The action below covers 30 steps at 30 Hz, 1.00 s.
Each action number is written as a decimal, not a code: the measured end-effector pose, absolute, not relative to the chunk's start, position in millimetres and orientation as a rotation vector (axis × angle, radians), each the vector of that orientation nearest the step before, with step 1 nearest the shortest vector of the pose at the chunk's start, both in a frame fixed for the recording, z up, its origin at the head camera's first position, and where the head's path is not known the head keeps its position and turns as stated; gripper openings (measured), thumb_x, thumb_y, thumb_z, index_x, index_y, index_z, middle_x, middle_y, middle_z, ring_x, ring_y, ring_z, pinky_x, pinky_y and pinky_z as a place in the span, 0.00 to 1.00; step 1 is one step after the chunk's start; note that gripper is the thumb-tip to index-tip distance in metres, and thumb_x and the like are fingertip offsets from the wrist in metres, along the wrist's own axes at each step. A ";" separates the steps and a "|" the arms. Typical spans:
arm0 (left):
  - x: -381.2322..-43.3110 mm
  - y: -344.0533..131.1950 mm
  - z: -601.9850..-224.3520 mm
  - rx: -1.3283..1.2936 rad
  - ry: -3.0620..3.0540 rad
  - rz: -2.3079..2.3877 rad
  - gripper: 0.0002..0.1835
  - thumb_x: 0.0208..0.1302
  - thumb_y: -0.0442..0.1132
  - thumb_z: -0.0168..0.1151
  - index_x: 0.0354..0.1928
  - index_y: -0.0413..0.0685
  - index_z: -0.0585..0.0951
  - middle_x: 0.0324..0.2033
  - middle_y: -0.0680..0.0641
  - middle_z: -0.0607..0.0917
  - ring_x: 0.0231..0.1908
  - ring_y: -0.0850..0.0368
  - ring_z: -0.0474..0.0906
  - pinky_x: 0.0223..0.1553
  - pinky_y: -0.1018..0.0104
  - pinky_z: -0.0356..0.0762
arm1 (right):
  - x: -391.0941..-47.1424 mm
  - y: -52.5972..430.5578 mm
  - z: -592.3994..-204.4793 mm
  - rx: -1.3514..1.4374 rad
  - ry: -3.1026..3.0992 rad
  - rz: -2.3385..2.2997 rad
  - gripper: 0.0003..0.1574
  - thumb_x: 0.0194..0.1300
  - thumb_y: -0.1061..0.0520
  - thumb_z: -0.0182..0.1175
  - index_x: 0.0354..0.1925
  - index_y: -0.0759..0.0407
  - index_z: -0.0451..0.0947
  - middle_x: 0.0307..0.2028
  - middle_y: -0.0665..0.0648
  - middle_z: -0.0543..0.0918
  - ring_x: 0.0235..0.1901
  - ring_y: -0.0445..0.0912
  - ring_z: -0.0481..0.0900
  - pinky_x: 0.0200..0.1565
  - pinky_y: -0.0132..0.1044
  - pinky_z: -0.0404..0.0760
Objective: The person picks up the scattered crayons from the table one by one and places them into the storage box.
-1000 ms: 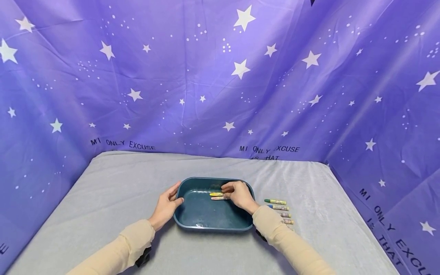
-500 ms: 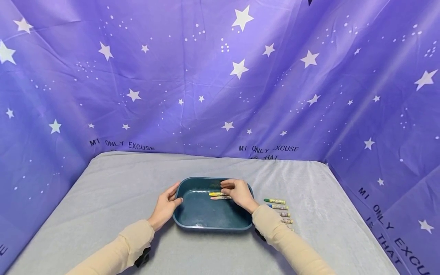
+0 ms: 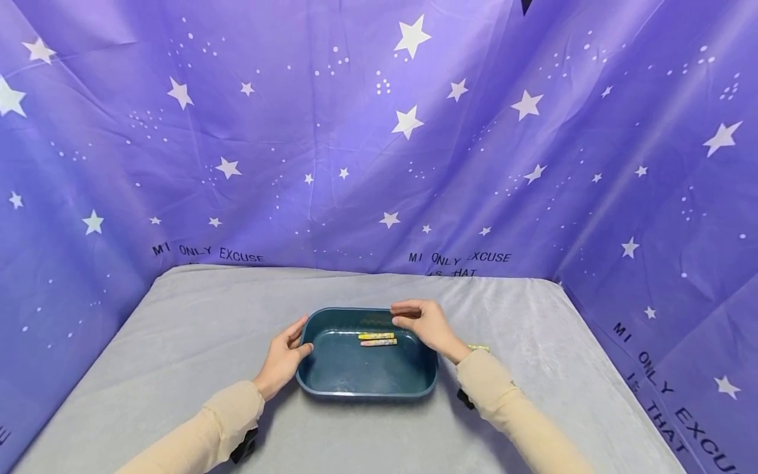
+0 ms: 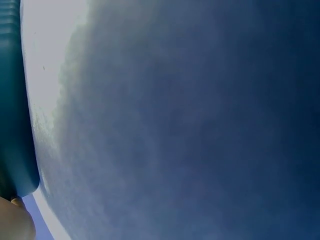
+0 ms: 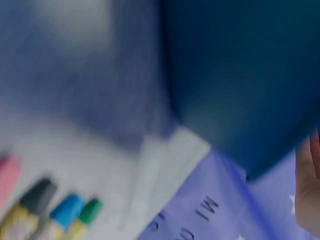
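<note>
A dark teal plastic tray (image 3: 349,375) stands on the grey cloth. Inside lie a yellow crayon (image 3: 376,336) and a pink crayon (image 3: 379,342), side by side. My left hand (image 3: 281,359) grips the tray's left end, thumb over the rim and fingers along the outer wall. Over the tray's back right corner is my right hand (image 3: 429,327), its fingers loosely bent with nothing between them. In the right wrist view a green crayon (image 5: 91,212), a blue crayon (image 5: 69,207), a black crayon (image 5: 37,196) and a pink-tipped crayon (image 5: 7,175) lie beside the tray.
The grey cloth (image 3: 207,316) covers the table top. A purple curtain (image 3: 331,145) with white stars and printed lettering hangs behind it and along both sides. In the head view the right sleeve (image 3: 503,388) hides most of the crayons on the cloth.
My right hand has left the crayons in the tray and moved up and to the right, so both now show whole. The left hand keeps its hold on the tray.
</note>
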<state>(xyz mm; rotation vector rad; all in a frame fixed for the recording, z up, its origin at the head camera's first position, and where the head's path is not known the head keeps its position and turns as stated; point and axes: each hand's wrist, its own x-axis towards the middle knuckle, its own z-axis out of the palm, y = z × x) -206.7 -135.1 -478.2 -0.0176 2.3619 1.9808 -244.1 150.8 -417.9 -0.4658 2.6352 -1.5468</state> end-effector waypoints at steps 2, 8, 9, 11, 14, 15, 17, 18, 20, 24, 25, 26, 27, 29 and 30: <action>-206.9 -135.5 -478.2 -0.007 2.371 1.969 0.33 0.60 0.27 0.53 0.68 0.44 0.59 0.64 0.37 0.65 0.63 0.49 0.63 0.59 0.60 0.67 | -241.7 159.7 -413.7 -0.492 2.640 -1.533 0.19 0.57 0.60 0.63 0.48 0.63 0.80 0.45 0.60 0.83 0.44 0.50 0.82 0.45 0.36 0.81; -206.8 -136.2 -480.9 -0.008 2.393 1.953 0.34 0.59 0.26 0.54 0.68 0.45 0.59 0.64 0.38 0.65 0.63 0.48 0.63 0.58 0.59 0.68 | -234.6 195.4 -407.2 -0.471 2.644 -1.561 0.21 0.57 0.57 0.63 0.50 0.62 0.78 0.47 0.60 0.82 0.46 0.50 0.81 0.47 0.35 0.80; -206.5 -136.4 -481.6 -0.015 2.394 1.948 0.34 0.59 0.26 0.54 0.68 0.45 0.59 0.64 0.38 0.65 0.63 0.49 0.63 0.58 0.59 0.69 | -233.8 202.2 -407.0 -0.460 2.645 -1.568 0.22 0.57 0.56 0.63 0.50 0.63 0.78 0.47 0.60 0.82 0.46 0.50 0.81 0.47 0.34 0.80; -206.3 -136.3 -482.7 -0.023 2.394 1.940 0.35 0.59 0.27 0.54 0.69 0.46 0.59 0.64 0.39 0.65 0.63 0.49 0.63 0.57 0.59 0.70 | -233.1 215.6 -408.3 -0.433 2.647 -1.580 0.23 0.57 0.56 0.63 0.50 0.64 0.78 0.47 0.61 0.82 0.46 0.51 0.81 0.46 0.33 0.80; -206.9 -135.7 -482.7 -0.032 2.384 1.939 0.35 0.59 0.27 0.54 0.69 0.47 0.58 0.64 0.39 0.65 0.63 0.50 0.63 0.57 0.59 0.69 | -232.9 234.5 -411.4 -0.405 2.643 -1.579 0.23 0.57 0.56 0.63 0.51 0.65 0.77 0.47 0.62 0.82 0.46 0.49 0.81 0.46 0.31 0.80; -207.5 -135.4 -482.4 -0.026 2.385 1.939 0.35 0.59 0.27 0.54 0.69 0.47 0.58 0.65 0.39 0.65 0.63 0.50 0.63 0.58 0.58 0.69 | -232.8 240.7 -412.7 -0.391 2.641 -1.581 0.23 0.57 0.56 0.63 0.51 0.65 0.77 0.47 0.62 0.82 0.46 0.48 0.81 0.46 0.31 0.80; -208.0 -135.4 -482.3 -0.012 2.383 1.943 0.35 0.59 0.27 0.53 0.69 0.46 0.58 0.65 0.39 0.64 0.63 0.49 0.63 0.58 0.57 0.68 | -233.0 251.4 -416.4 -0.383 2.639 -1.579 0.23 0.57 0.56 0.63 0.50 0.64 0.78 0.47 0.62 0.82 0.44 0.44 0.82 0.45 0.30 0.80; -208.3 -135.3 -482.4 -0.016 2.380 1.947 0.35 0.59 0.27 0.54 0.69 0.47 0.58 0.65 0.39 0.64 0.63 0.50 0.63 0.58 0.57 0.68 | -233.3 256.6 -418.9 -0.383 2.641 -1.573 0.23 0.57 0.56 0.63 0.50 0.64 0.78 0.47 0.63 0.82 0.43 0.42 0.82 0.45 0.30 0.80; -208.5 -135.2 -482.5 -0.016 2.378 1.951 0.35 0.59 0.27 0.54 0.69 0.47 0.58 0.65 0.39 0.64 0.63 0.49 0.63 0.58 0.57 0.68 | -234.1 266.2 -425.1 -0.384 2.642 -1.575 0.22 0.57 0.56 0.63 0.49 0.65 0.78 0.46 0.64 0.82 0.41 0.38 0.82 0.44 0.29 0.80; -207.7 -134.5 -482.4 -0.015 2.388 1.953 0.34 0.59 0.27 0.54 0.68 0.45 0.59 0.64 0.38 0.65 0.63 0.48 0.64 0.58 0.57 0.69 | -237.0 282.2 -441.1 -0.377 2.629 -1.592 0.22 0.56 0.60 0.63 0.48 0.72 0.77 0.45 0.68 0.81 0.39 0.39 0.83 0.42 0.27 0.80; -207.3 -134.5 -482.2 -0.014 2.392 1.953 0.34 0.59 0.27 0.53 0.68 0.45 0.59 0.64 0.38 0.65 0.63 0.48 0.64 0.58 0.58 0.69 | -237.7 285.6 -444.9 -0.368 2.624 -1.593 0.22 0.56 0.62 0.63 0.48 0.73 0.76 0.44 0.69 0.81 0.40 0.41 0.83 0.42 0.27 0.80; -206.9 -134.4 -482.0 -0.015 2.394 1.952 0.34 0.59 0.27 0.53 0.68 0.45 0.59 0.64 0.38 0.65 0.62 0.48 0.64 0.58 0.58 0.69 | -238.6 288.9 -448.7 -0.358 2.621 -1.588 0.22 0.56 0.63 0.62 0.48 0.74 0.76 0.44 0.70 0.81 0.40 0.43 0.83 0.42 0.26 0.80; -206.5 -134.3 -481.7 -0.011 2.396 1.952 0.34 0.59 0.27 0.53 0.68 0.44 0.59 0.64 0.38 0.65 0.62 0.48 0.64 0.58 0.58 0.69 | -239.5 291.9 -452.2 -0.347 2.625 -1.574 0.21 0.56 0.64 0.62 0.48 0.74 0.76 0.44 0.70 0.81 0.40 0.44 0.83 0.42 0.26 0.80; -205.9 -134.4 -481.4 -0.010 2.392 1.955 0.33 0.59 0.27 0.53 0.68 0.45 0.59 0.64 0.38 0.65 0.63 0.48 0.64 0.58 0.58 0.69 | -240.9 297.3 -458.1 -0.305 2.630 -1.549 0.21 0.56 0.65 0.62 0.48 0.74 0.76 0.44 0.69 0.81 0.40 0.45 0.84 0.41 0.25 0.79; -205.5 -134.7 -481.3 -0.014 2.387 1.958 0.33 0.60 0.27 0.53 0.68 0.45 0.59 0.64 0.38 0.65 0.63 0.48 0.64 0.58 0.58 0.68 | -241.6 299.5 -460.6 -0.291 2.637 -1.532 0.21 0.55 0.65 0.62 0.48 0.73 0.76 0.43 0.68 0.82 0.40 0.45 0.84 0.41 0.25 0.79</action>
